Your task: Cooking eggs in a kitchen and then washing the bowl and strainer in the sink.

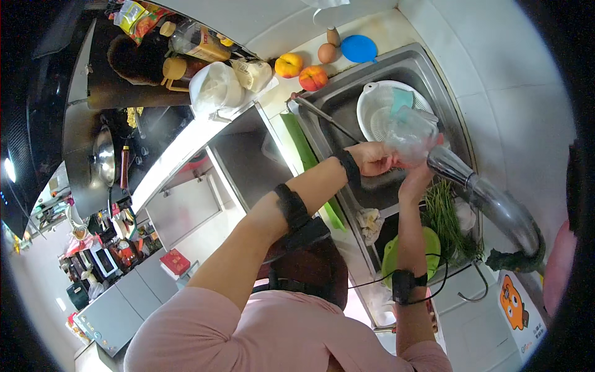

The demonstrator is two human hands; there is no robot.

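Observation:
Over the metal sink, my left hand (373, 158) and my right hand (417, 179) are close together on a clear, translucent plastic container or bag (411, 135), whose exact kind I cannot tell. It is just beside the chrome faucet head (446, 162). Behind it sits a white colander (372, 109) with a pale teal piece (401, 99) in it. My right fingers are partly hidden by the clear item and the faucet. Under my right forearm lies a green bowl or basin (432, 246), beside a bunch of thin green vegetables (441, 209).
Two peaches (313, 78), two eggs (327, 53) and a blue lid (359, 49) lie along the sink's back left edge. A crumpled cloth (370, 225) rests on the near rim. The faucet's curved neck (506, 214) rises at the right. A pan (106, 156) stands on the stove at left.

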